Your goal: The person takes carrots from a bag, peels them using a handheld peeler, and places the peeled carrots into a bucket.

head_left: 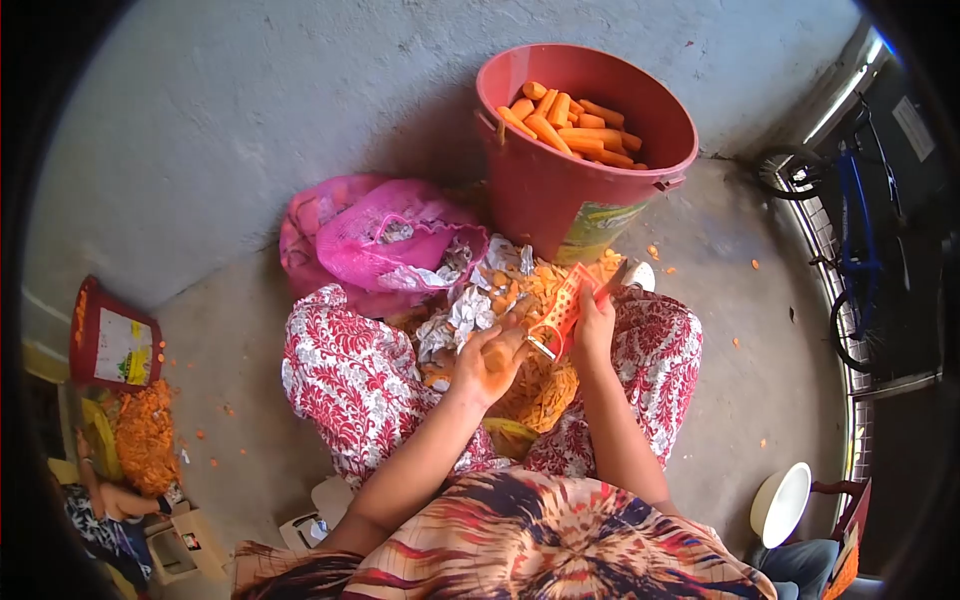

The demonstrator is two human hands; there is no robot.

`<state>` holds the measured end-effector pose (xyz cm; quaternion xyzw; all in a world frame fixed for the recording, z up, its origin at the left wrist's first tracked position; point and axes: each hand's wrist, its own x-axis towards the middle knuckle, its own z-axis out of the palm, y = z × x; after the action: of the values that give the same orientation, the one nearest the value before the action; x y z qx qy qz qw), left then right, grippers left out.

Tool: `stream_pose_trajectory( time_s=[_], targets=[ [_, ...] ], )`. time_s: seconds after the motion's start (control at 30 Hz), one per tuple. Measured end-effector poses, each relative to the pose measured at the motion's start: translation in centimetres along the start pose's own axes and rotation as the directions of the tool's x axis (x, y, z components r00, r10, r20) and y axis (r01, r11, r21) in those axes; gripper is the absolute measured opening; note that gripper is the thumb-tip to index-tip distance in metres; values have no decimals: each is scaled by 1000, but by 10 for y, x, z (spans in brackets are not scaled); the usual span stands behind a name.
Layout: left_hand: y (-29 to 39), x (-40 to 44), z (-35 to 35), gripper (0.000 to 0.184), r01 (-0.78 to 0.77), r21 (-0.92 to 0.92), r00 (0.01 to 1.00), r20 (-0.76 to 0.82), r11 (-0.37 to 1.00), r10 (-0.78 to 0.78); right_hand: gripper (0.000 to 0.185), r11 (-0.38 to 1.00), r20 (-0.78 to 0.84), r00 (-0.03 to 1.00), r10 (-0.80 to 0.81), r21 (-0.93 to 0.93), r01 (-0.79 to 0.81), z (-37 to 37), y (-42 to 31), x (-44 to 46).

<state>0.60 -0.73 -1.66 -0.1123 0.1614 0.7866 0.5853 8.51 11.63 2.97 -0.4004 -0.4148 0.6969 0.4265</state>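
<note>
My right hand [596, 318] is closed around an orange plastic slicer [560, 312], which has holes in its body and is held tilted above the pile. My left hand [487, 366] is beside it, palm turned up and fingers stretched towards the slicer's lower end. A rounded orange patch shows on that palm; I cannot tell whether it is a carrot piece or a stain. Below both hands lies a heap of sliced carrot [548, 392], partly hidden by them. Crumpled silvery wrapping [470, 312] lies left of the heap.
A large red tub [570, 205] of peeled carrots [565, 122] stands against the wall. Left of it rests a pink mesh sack [375, 245]. Another red bucket [115, 335], shredded orange heap [148, 435] and a person are far left. A white basin [781, 505] and bicycle [855, 230] are right.
</note>
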Motion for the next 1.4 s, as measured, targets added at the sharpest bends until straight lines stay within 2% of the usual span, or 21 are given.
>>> stream_pose_trajectory(
  time_s=[0.03,0.13,0.23,0.37,0.47,0.57,0.67,0.93,0.97,1.03,1.07,1.13,1.17,1.2,1.23,1.27,1.33,1.37,1.4],
  targets=[
    [1,-4,7,28,4,-5,997,75,1000,-4,23,999,-9,1000,-12,-33,12,1,1,-2],
    [2,-10,17,26,-24,162,996,88,987,9,25,994,10,999,-43,-104,44,-3,13,1],
    [-2,-4,2,26,154,84,988,-47,985,-150,25,991,28,998,-59,-117,62,5,10,-7],
    [-7,-10,1,24,278,79,925,-290,957,-245,20,959,59,994,-87,-266,99,10,9,-14],
    [-4,-16,13,30,362,248,924,-227,899,-309,20,912,112,986,-127,-378,160,14,3,-23],
    [-3,-15,13,34,391,258,916,-202,883,-347,16,874,163,977,-140,-443,199,18,-2,-29],
    [-2,-14,8,32,386,202,922,-40,900,-386,14,849,171,976,-134,-488,202,17,1,-27],
    [-5,-14,7,35,346,232,937,-125,909,-325,13,840,157,967,-201,-481,252,23,0,-35],
    [-5,-15,10,34,336,246,940,-150,909,-307,12,815,172,965,-200,-518,261,21,0,-35],
    [-4,-17,7,34,331,299,944,-94,895,-317,14,760,201,960,-195,-588,278,18,1,-36],
    [-3,-17,6,34,325,325,944,-65,888,-322,14,727,209,949,-237,-610,316,16,3,-34],
    [2,-14,1,34,381,412,923,-124,827,-364,14,653,229,920,-319,-650,389,9,10,-23],
    [3,-13,0,34,408,451,912,-154,794,-381,14,693,154,927,-342,-625,360,5,14,-11],
    [4,-11,1,34,404,436,913,-141,804,-383,16,644,104,929,-356,-692,325,0,12,3],
    [6,-9,3,34,401,419,915,-129,815,-383,14,622,52,875,-482,-683,383,-5,15,18],
    [7,-10,3,34,397,403,916,-118,825,-383,27,592,-2,803,-596,-676,438,-8,15,29],
    [6,-16,9,34,400,410,913,-103,820,-394,26,775,-220,872,-437,-584,241,-20,0,48],
    [5,-20,14,35,390,383,919,-106,837,-380,23,768,-206,840,-501,-554,322,-23,-5,52],
    [4,-22,15,36,384,354,923,-112,853,-369,22,807,-172,891,-420,-520,280,-24,-3,52]
  ],
)
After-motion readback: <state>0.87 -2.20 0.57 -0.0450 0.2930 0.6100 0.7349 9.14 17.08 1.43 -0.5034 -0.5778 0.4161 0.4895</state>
